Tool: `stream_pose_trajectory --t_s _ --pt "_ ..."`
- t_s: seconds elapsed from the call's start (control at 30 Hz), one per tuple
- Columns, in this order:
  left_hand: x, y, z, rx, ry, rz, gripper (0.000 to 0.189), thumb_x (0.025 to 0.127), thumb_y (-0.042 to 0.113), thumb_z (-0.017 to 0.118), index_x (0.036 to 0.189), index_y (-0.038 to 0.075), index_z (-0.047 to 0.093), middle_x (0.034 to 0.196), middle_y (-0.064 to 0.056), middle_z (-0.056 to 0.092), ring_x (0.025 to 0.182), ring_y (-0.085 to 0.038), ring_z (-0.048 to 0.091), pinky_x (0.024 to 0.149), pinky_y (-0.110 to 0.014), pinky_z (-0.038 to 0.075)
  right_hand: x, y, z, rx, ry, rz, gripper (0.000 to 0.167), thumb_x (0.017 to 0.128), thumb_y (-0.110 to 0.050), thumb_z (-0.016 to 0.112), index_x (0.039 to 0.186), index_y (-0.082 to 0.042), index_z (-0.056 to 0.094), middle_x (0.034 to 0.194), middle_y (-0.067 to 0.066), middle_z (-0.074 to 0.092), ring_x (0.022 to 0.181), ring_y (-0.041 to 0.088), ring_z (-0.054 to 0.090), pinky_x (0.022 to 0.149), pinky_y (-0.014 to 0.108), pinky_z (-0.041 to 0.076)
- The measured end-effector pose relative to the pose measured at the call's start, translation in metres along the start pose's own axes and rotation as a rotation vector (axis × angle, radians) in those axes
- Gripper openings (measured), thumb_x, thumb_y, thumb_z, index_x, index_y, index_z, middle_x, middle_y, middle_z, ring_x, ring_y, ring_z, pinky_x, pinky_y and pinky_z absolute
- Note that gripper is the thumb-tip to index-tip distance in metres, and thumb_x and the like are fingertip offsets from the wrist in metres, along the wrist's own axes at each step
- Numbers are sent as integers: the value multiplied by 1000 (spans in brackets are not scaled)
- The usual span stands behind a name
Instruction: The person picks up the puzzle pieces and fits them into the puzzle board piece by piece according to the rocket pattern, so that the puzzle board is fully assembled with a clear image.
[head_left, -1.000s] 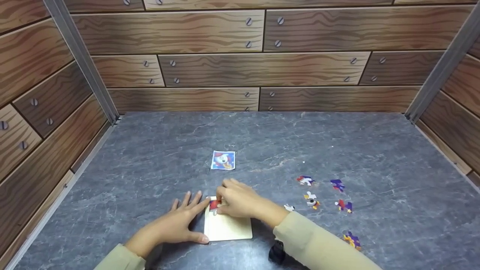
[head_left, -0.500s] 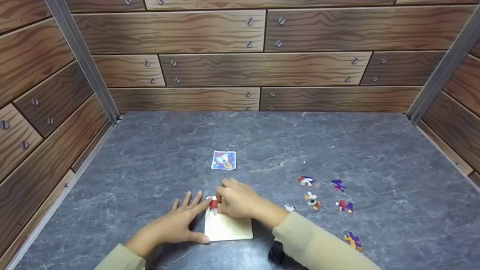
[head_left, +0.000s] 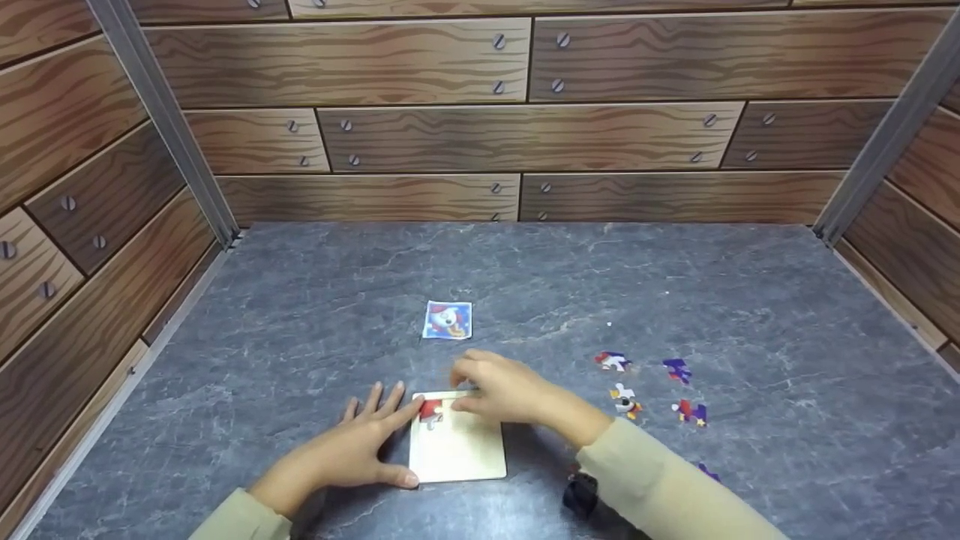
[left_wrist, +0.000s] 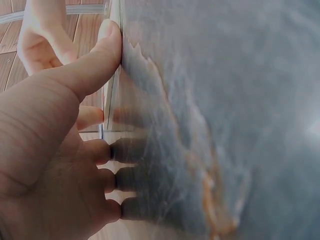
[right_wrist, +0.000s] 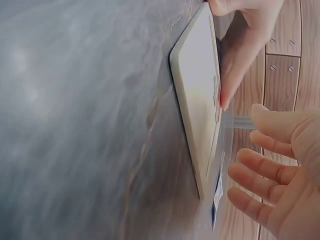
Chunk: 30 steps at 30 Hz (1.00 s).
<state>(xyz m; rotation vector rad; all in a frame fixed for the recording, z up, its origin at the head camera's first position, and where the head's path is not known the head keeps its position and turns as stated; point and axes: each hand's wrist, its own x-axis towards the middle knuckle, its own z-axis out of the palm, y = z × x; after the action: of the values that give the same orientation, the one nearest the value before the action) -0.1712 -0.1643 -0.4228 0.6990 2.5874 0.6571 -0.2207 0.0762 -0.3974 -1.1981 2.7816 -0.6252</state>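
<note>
A pale square puzzle board (head_left: 459, 454) lies flat on the table with a red-and-white puzzle piece (head_left: 430, 410) in its top left corner. My left hand (head_left: 358, 442) is spread at the board's left side. Its index fingertip touches the corner by the piece, and the thumb (left_wrist: 107, 37) presses the lower left edge. Over the board's upper right part hovers my right hand (head_left: 508, 388). In the right wrist view its fingers (right_wrist: 255, 182) are loosely bent, apart from the board, and hold nothing.
Loose puzzle pieces lie to the right: a red-and-white one (head_left: 613, 361), a purple one (head_left: 676, 370), a white-and-orange one (head_left: 625, 403), a red-and-purple one (head_left: 690, 412). The right sleeve partly covers another purple piece (head_left: 708, 471). A small picture card (head_left: 448, 321) lies beyond the board.
My right hand has let go of the red-and-white piece and moved right, which uncovers more of it. The right forearm now hides a white piece. My left hand has stayed in place.
</note>
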Motion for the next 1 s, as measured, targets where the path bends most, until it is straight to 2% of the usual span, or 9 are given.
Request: stream_pose_trajectory --t_s 0.2,0.4,0.6,1.0 --pt "1 1 -2 -4 -14 -21 102 69 64 64 149 18 23 152 -22 5 135 -46 -6 99 -69 -2 -15 10 -10 57 28 -39 22 86 -22 68 99 -5 63 97 4 60 91 20 60 79 33 50" --pt "1 2 -2 8 -14 -23 102 69 65 64 149 18 23 152 -22 6 135 -46 -5 99 -69 -1 -28 24 -19 71 75 -60 19 87 -19 67 99 -5 63 98 3 60 91 20 59 79 33 49" --pt "1 1 -2 -1 -28 -21 101 70 64 64 149 18 22 152 -22 5 135 -46 -5 99 -69 -2 -42 38 -23 100 71 -28 22 88 -20 66 104 -5 62 102 4 61 94 22 60 81 36 49" --pt "1 4 -4 -5 -42 -29 101 70 65 63 150 18 22 152 -22 5 135 -47 -5 99 -69 -1 -70 67 -33 120 121 17 25 88 -23 65 105 -4 63 100 7 62 92 23 60 80 38 50"
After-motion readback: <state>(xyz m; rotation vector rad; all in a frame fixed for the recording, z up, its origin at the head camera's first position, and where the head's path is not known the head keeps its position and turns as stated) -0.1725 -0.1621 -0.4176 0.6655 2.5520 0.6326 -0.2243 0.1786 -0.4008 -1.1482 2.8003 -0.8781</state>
